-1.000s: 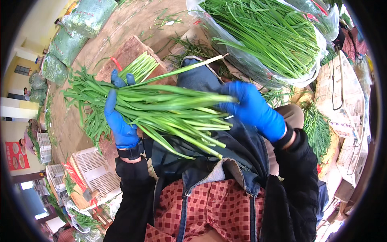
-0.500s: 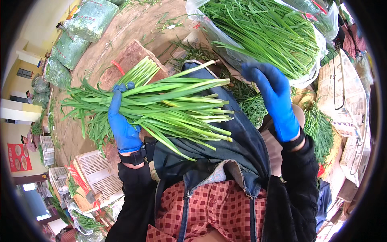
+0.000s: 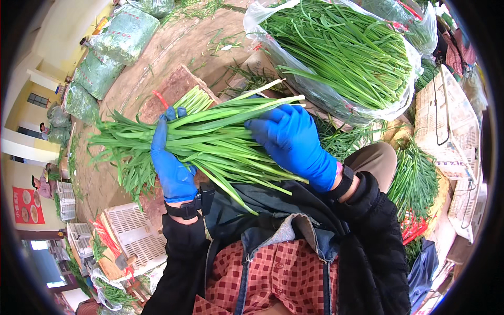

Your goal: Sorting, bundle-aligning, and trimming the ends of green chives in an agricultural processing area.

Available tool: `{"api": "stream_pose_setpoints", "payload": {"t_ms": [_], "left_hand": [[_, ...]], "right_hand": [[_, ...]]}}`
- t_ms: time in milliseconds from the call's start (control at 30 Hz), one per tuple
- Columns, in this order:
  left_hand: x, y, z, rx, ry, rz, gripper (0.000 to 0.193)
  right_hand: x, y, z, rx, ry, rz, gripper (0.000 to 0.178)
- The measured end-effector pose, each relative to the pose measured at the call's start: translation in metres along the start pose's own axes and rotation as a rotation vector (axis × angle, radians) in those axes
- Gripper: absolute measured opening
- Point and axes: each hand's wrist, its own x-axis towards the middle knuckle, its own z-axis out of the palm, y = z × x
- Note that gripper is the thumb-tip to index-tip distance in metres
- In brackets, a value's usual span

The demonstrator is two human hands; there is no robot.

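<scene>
My left hand (image 3: 170, 155), in a blue glove, is closed around a loose bunch of garlic chives (image 3: 220, 134) held across my lap. The leaves spread to the left and the pale stem ends point right. Over the stem side lies my right hand (image 3: 294, 139), gloved in blue too. Its fingers are bent down onto the chives, with the fingertips at the stems near the middle of the bunch. It covers many of the stem ends. Just beyond my left hand, a second small bunch of chives (image 3: 194, 100) rests on a reddish-brown block (image 3: 178, 83).
A large open plastic bag (image 3: 257, 21) full of chives stands at the far right. Tied chives (image 3: 417, 178) lie to my right beside a pale crate (image 3: 446, 115). A white crate (image 3: 134, 228) sits at left. Stuffed green bags (image 3: 126, 34) line the far left; leaf scraps litter the floor.
My right hand has moved left and down from beside the bag onto the stems of the bunch. My left hand keeps its hold and has shifted slightly right.
</scene>
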Motion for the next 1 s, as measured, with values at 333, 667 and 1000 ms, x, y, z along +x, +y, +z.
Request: {"api": "stream_pose_setpoints", "payload": {"t_ms": [333,667,1000], "left_hand": [[0.010,0.009,-0.058,-0.031,-0.008,0.081,0.019],[0.017,0.019,-0.052,-0.155,-0.123,0.109,0.011],[0.036,0.006,-0.033,-0.152,-0.246,0.117,0.014]], "right_hand": [[-0.021,0.038,-0.031,1.599,0.404,1.019,0.025],[-0.035,0.042,-0.061,0.944,-0.050,0.660,0.038],[-0.035,-0.022,-0.061,0.137,-0.235,-0.111,0.044]]}}
